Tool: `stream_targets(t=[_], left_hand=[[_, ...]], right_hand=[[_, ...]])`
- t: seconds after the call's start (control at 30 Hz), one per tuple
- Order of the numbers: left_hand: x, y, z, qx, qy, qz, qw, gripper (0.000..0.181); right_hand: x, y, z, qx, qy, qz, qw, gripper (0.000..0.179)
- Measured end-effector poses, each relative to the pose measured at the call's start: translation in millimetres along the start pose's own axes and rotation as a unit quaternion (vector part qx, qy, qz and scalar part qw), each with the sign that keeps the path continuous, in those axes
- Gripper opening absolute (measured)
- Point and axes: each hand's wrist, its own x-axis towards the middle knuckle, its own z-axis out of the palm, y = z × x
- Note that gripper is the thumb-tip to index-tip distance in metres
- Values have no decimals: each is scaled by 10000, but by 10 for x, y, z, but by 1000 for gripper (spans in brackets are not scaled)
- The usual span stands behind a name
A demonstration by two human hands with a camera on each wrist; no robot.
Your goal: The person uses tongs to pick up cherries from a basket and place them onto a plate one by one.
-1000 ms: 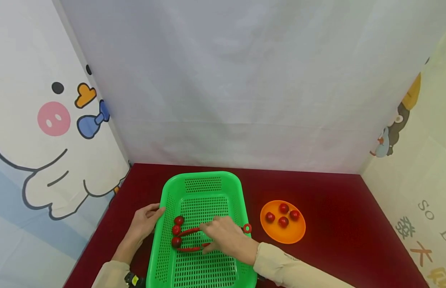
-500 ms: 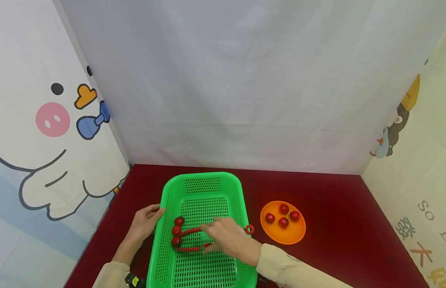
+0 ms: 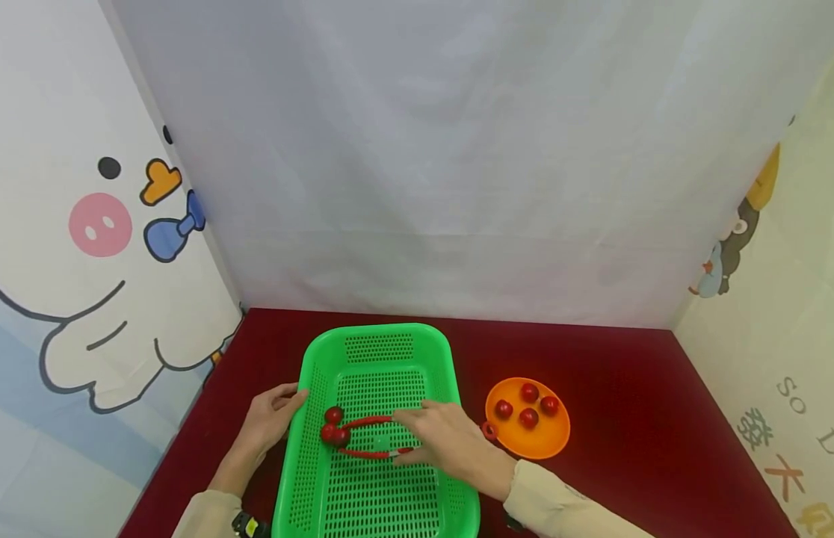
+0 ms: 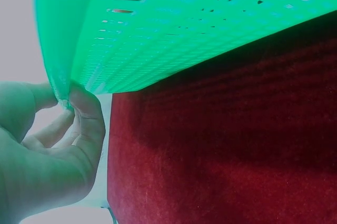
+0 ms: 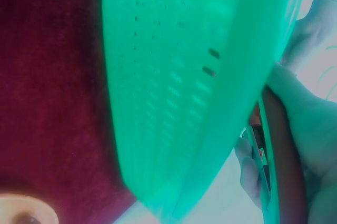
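Note:
My left hand (image 3: pixel 270 418) pinches the left rim of a green perforated basket (image 3: pixel 309 366); in the left wrist view, thumb and fingers (image 4: pixel 87 111) meet at the rim's lower edge. Reaching over the basket, my right hand (image 3: pixel 451 441) grips red-tipped tongs (image 3: pixel 373 421), and the right wrist view shows their handle (image 5: pixel 284 166) along the palm. At the tongs' tips sits a small red round fruit (image 3: pixel 339 437); whether it is squeezed, I cannot tell. Touching it is another red fruit (image 3: pixel 328 433), and a third fruit (image 3: pixel 333 415) lies just behind.
Right of the basket, an orange plate (image 3: pixel 548 441) bears several similar red fruits (image 3: pixel 528 418). The tongs' ring end (image 3: pixel 489 431) sticks out past the basket's right rim, close to the plate. Dark red cloth (image 3: pixel 625 418) covers the table, with printed hangings around it.
The right hand and tongs have shifted right and slightly away from me. One red fruit at the tips has come along a little to the right. My left hand has stayed on the rim.

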Motion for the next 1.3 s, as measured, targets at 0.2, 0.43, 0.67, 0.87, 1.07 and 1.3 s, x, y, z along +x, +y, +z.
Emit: stream_targets(t=[0.2, 0.43, 0.67, 0.87, 1.07, 1.3], left_hand=[[-8, 6, 0, 67, -14, 37, 10000, 56], [-21, 14, -3, 1, 6, 9, 10000, 54], [-23, 10, -1, -107, 12, -26, 9999, 54], [-16, 7, 5, -65, 9, -26, 10000, 55], [-10, 3, 10, -20, 37, -45, 10000, 55], [0, -9, 10, -71, 47, -61, 9999, 55]], right_hand=[[-102, 58, -33, -28, 317, 98, 9994, 59], [-213, 154, -96, -61, 641, 295, 9975, 64], [-326, 251, -129, -100, 1093, 416, 9931, 67], [-421, 321, -123, -27, 1538, 446, 9871, 65], [-501, 390, -81, 224, 1897, 502, 9803, 68], [-592, 452, -64, 204, 2181, 659, 9735, 69]])
